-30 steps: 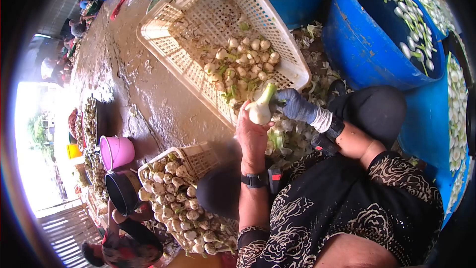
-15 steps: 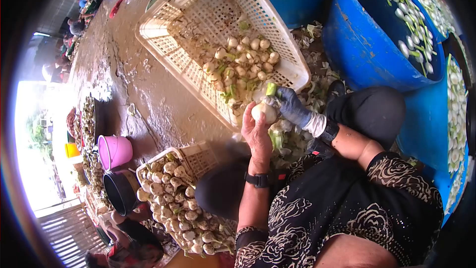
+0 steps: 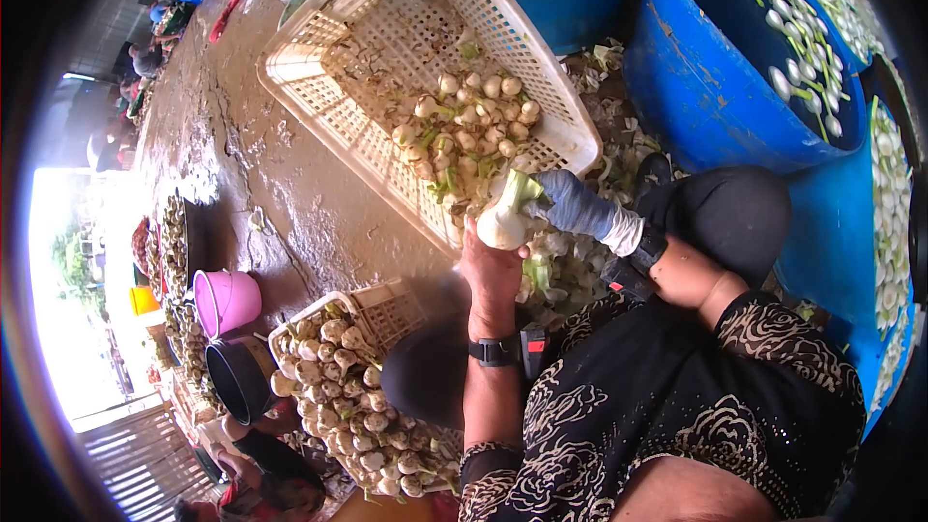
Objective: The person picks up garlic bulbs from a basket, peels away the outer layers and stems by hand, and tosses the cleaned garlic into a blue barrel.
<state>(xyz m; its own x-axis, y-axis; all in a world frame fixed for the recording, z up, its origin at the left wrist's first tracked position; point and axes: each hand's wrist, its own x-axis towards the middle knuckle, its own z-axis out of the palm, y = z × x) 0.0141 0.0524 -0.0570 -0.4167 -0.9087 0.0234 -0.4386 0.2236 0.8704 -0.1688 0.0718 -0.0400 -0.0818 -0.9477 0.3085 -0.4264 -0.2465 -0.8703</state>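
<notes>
A white garlic bulb [image 3: 502,229] with a short green stem tilts up between my hands, over the near edge of the plastic crate [image 3: 372,162]. My left hand [image 3: 493,266], bare, grips the bulb from below with its fingers round it. Against the stem side presses my right hand [image 3: 577,205] in a grey-blue glove, its fingers curled; the fingertips are partly hidden. Inside the crate lies a pile of pale trimmed bulbs [image 3: 474,116] among loose skins. Beneath my hands, peelings [image 3: 556,271] cover the floor.
Left of my knee stands a basket [image 3: 382,304] heaped with unpeeled bulbs. A pink bucket [image 3: 228,302] and a black bucket [image 3: 239,382] are beyond it, near another person [image 3: 266,469]. At the right, a blue tub [image 3: 710,87] holds peeled bulbs with stems. The floor is wet.
The bulb has tipped, its stem now leaning right and showing longer and paler. My left hand has shifted slightly left and down, and my gloved hand has turned beside the stem.
</notes>
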